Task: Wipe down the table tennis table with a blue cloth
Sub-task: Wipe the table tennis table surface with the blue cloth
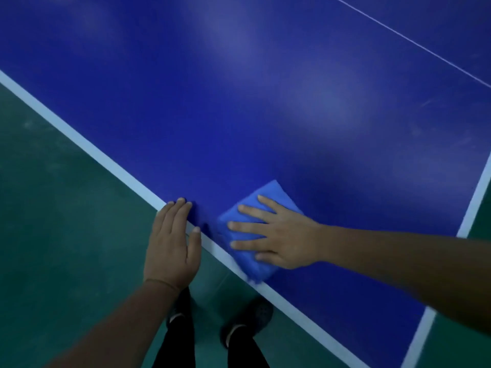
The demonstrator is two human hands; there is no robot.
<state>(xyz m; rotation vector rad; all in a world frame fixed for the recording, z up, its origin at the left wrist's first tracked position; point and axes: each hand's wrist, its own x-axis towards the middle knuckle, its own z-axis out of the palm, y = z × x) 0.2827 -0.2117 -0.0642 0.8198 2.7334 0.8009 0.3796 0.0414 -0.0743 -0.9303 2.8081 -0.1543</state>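
Wiping near the table's edge.
I had my right hand spread flat, fingers straight, pressing the folded blue cloth on the table, the cloth overlapping the white edge line. My left hand lay open on that edge just beside it, above the green floor.

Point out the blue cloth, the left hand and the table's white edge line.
blue cloth (268, 193): head view, bare far corner.
left hand (170, 243): head view, back of hand.
white edge line (79, 139): head view, bare stretch.
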